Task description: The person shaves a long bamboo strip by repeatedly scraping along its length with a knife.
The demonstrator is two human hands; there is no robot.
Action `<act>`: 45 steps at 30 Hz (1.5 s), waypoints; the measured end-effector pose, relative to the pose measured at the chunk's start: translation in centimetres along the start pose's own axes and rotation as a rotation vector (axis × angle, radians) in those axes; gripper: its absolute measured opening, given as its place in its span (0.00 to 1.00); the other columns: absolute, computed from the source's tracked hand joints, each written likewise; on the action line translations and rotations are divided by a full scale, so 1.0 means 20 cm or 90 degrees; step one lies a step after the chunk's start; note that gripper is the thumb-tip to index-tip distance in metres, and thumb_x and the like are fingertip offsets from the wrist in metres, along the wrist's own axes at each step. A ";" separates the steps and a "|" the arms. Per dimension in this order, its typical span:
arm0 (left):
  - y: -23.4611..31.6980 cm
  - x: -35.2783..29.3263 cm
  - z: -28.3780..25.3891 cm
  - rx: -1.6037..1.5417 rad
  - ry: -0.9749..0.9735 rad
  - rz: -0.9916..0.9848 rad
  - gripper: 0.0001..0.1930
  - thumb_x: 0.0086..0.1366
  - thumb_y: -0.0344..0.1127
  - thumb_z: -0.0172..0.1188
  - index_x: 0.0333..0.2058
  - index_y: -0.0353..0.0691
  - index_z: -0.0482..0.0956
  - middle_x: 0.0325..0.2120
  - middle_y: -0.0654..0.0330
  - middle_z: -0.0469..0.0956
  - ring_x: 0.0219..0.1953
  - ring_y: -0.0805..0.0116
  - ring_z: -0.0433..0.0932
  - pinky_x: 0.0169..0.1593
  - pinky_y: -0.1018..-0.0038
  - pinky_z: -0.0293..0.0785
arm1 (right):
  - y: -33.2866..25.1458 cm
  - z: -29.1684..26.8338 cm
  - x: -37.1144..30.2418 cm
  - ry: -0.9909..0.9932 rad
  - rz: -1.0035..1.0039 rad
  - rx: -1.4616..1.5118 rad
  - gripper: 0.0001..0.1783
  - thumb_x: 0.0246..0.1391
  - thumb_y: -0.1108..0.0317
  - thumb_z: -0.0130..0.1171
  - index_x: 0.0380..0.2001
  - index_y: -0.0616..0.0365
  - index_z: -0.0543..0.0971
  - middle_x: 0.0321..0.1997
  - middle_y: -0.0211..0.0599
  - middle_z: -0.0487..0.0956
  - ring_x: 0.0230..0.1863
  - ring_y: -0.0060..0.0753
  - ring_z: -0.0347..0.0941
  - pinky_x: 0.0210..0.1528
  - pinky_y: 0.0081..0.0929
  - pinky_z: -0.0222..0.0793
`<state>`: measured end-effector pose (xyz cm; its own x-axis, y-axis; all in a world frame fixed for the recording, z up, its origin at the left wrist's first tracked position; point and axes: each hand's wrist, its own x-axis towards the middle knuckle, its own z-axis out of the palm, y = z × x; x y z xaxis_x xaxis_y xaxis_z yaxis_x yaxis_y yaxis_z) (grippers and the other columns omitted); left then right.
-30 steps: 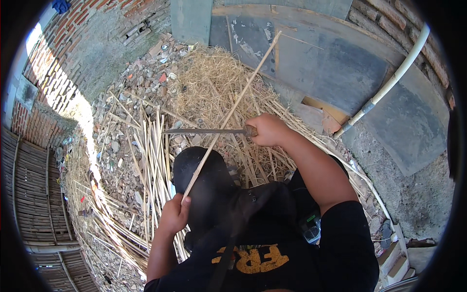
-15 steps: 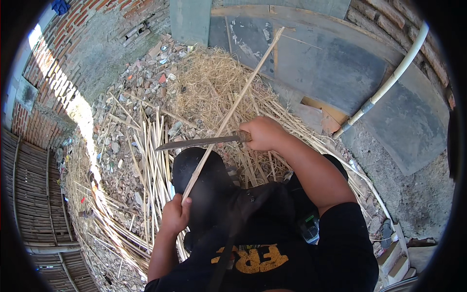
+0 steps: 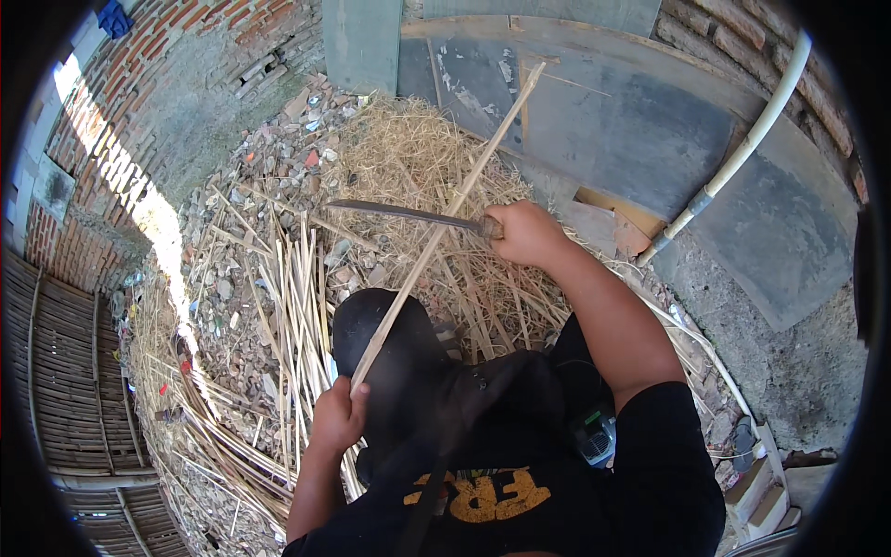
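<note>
A long, pale strip of split bamboo (image 3: 429, 243) slants up and away to the right across my knee. Its near end is gripped by my left hand (image 3: 338, 414), thumb pressed along the strip. My right hand (image 3: 525, 234) is closed round the short handle of a machete (image 3: 399, 212). The dark blade points left and crosses the strip about midway along, apparently against it. Shavings (image 3: 399, 139) are heaped on the ground beyond the blade. A bundle of cut strips (image 3: 295, 311) lies to the left of my knee.
Rubble and stones (image 3: 218, 297) cover the ground at left, beneath a brick wall (image 3: 176, 70). Grey panels (image 3: 631, 121) lean along the far side. A pale pipe (image 3: 742, 153) slopes down at right. Woven bamboo panelling (image 3: 70, 371) borders the far left.
The machete and my right hand have moved farther up the strip, away from me, and the blade's angle has tilted. My left hand keeps its grip with little movement.
</note>
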<state>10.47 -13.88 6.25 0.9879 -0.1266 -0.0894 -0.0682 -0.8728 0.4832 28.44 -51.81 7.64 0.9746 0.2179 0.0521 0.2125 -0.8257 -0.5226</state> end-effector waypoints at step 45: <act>0.00 0.01 0.00 0.000 0.025 0.010 0.18 0.71 0.44 0.55 0.29 0.33 0.69 0.20 0.36 0.74 0.27 0.30 0.75 0.31 0.46 0.69 | 0.07 0.06 0.05 0.014 -0.022 0.066 0.16 0.46 0.63 0.67 0.40 0.54 0.83 0.28 0.48 0.81 0.33 0.54 0.80 0.39 0.45 0.74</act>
<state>10.59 -13.94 6.32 0.9915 -0.1217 -0.0467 -0.0841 -0.8709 0.4843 29.55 -52.24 6.00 0.9684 0.2330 0.0895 0.2386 -0.7593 -0.6054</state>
